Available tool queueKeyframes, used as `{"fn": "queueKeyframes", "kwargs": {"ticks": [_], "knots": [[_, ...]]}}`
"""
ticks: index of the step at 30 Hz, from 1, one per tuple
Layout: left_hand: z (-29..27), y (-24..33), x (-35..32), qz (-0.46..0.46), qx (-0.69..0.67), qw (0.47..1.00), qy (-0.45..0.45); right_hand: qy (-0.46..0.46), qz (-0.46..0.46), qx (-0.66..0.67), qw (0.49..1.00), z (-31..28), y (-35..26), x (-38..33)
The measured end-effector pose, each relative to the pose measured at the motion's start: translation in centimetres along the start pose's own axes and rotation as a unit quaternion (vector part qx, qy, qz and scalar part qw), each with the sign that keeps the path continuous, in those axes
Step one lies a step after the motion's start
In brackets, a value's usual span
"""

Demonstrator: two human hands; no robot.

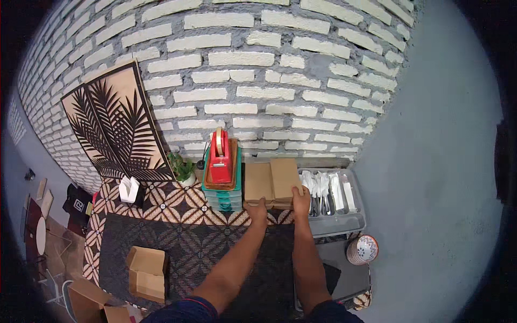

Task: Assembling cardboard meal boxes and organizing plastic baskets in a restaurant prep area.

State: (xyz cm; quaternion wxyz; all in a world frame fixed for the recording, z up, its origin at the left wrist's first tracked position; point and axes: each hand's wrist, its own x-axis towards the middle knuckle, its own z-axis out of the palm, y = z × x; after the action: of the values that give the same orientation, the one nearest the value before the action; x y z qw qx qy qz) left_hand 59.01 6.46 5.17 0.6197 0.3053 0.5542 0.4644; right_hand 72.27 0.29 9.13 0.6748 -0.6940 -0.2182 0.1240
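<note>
Two side-by-side stacks of brown cardboard boxes stand against the brick wall. My left hand [258, 211] grips the front edge of the left stack [258, 180], its thumb on top and its other fingers partly hidden. At the front right corner of the right stack [285, 175], my right hand [301, 202] has its thumb on the top box and its fingers round the side. That right stack looks slightly higher. An opened brown cardboard box [147, 273] lies on the dark mat [199, 253], left of my forearms.
Left of the stacks, a red tape dispenser [220, 167] sits on a teal-topped clear drawer box [225, 200]. A cutlery tray [339, 223] is at their right, with patterned bowls [363, 249] nearer me. A potted plant [184, 171], napkin holder [128, 189] and leaf panel [118, 121] stand left.
</note>
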Motion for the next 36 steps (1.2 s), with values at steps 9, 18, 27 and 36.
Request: {"fn": "queueKeyframes", "kwargs": {"ticks": [9, 18, 27, 36], "knots": [[-0.9, 1.1, 0.0, 0.062, 0.135, 0.989, -0.020, -0.035, -0.042, -0.015, 0.998, -0.1, -0.9, -1.0], [-11.0, 4.0, -8.3, 0.024, 0.058, 0.962, -0.265, 0.077, -0.068, 0.021, 0.994, -1.4, -1.7, -7.2], [-44.7, 11.4, -12.8, 0.414, 0.543, 0.715, 0.153, -0.280, 0.049, 0.223, 0.933, -6.7, 0.4, -35.7], [-59.4, 12.9, -3.4, 0.278, 0.549, 0.783, 0.094, -0.582, 0.115, -0.031, 0.804, -2.1, -2.9, -43.5]]}}
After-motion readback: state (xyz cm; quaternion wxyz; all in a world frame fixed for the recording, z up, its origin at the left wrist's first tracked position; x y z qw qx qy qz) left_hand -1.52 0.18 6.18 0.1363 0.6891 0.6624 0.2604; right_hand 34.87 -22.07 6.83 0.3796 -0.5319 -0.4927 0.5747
